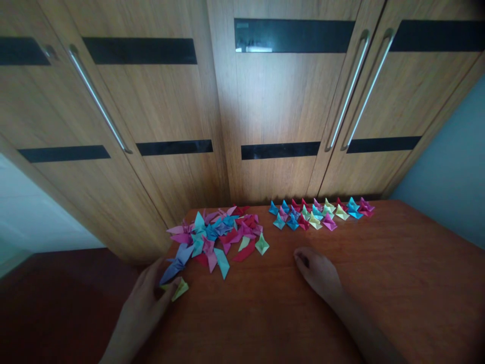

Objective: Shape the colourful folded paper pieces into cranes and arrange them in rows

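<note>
At the table's left edge my left hand (146, 296) closes its thumb and fingers around a yellow folded paper piece (181, 289). A blue-violet paper crane (173, 269) lies right by its fingertips. Beyond that hand spreads a heap of origami cranes (212, 232) in pink, red, blue and mint. One pale green folded piece (262, 244) sits at the heap's right side. My right hand (320, 275) rests on the table with its fingers curled in and nothing seen in them. Farther back stand rows of small folded paper pieces (315, 219) in several colours, points upward.
The reddish-brown wooden table (265, 323) ends against a wooden wardrobe (273, 101) with black strips and long metal handles (350, 91). A pale blue wall (447, 151) borders the right side. Dark floor (68, 303) shows beyond the table's left edge.
</note>
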A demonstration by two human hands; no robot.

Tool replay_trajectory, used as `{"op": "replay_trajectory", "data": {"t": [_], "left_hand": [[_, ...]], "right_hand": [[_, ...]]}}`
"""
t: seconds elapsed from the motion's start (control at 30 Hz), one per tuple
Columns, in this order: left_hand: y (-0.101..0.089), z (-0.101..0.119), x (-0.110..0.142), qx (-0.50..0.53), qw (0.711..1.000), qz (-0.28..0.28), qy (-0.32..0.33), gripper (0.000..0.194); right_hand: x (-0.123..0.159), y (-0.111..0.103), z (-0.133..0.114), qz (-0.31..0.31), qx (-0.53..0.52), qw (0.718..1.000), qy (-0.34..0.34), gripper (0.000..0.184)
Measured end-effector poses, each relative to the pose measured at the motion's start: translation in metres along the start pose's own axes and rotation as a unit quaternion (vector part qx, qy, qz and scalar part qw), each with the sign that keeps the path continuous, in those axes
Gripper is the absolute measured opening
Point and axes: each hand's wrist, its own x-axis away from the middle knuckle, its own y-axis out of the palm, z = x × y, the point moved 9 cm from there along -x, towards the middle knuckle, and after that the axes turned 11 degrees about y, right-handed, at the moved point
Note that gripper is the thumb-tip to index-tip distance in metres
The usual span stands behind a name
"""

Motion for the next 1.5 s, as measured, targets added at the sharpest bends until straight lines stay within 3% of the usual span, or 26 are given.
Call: {"op": "replay_trajectory", "data": {"t": [0.1,0.17,0.37,0.5,0.63,0.83,1.17,1.3,1.4,1.5], "left_hand": [[0.024,-0.001,-0.001,0.050,0.997,-0.060,-0.011,0.051],[0.031,0.007,-0.004,0.065,0.996,-0.061,-0.003,0.052],[0.040,0.040,-0.015,0.072,0.995,-0.060,0.029,0.051],[0.032,0.047,-0.014,0.074,0.995,-0.043,0.046,0.051],[0.016,0.037,-0.004,0.049,0.997,-0.020,0.048,0.046],[0.006,0.012,0.018,0.078,0.996,-0.036,0.026,0.032],[0.008,-0.004,0.027,0.061,0.997,-0.047,0.013,0.024],[0.000,0.026,0.021,0.095,0.994,-0.004,0.046,0.022],[0.000,0.077,0.010,0.144,0.983,0.015,0.112,0.019],[0.011,0.140,-0.002,0.207,0.959,-0.007,0.194,0.016]], "right_hand": [[0.000,0.000,0.000,0.000,0.000,1.000,-0.005,0.020],[0.000,0.000,0.001,0.000,-0.003,1.000,-0.008,0.020],[-0.001,0.001,0.002,-0.001,-0.014,1.000,-0.016,0.019],[-0.001,0.001,0.002,-0.002,-0.021,1.000,-0.022,0.020],[-0.002,0.003,0.004,-0.012,-0.018,1.000,-0.016,0.020],[-0.002,0.002,0.003,-0.014,-0.020,1.000,-0.014,0.021],[-0.002,0.003,0.006,-0.002,-0.027,0.999,-0.020,0.021],[-0.001,0.000,0.001,-0.003,-0.084,0.996,-0.037,0.020],[0.006,-0.003,-0.015,-0.039,-0.201,0.977,-0.066,0.021],[0.016,0.002,-0.034,-0.106,-0.302,0.943,-0.085,0.024]]}}
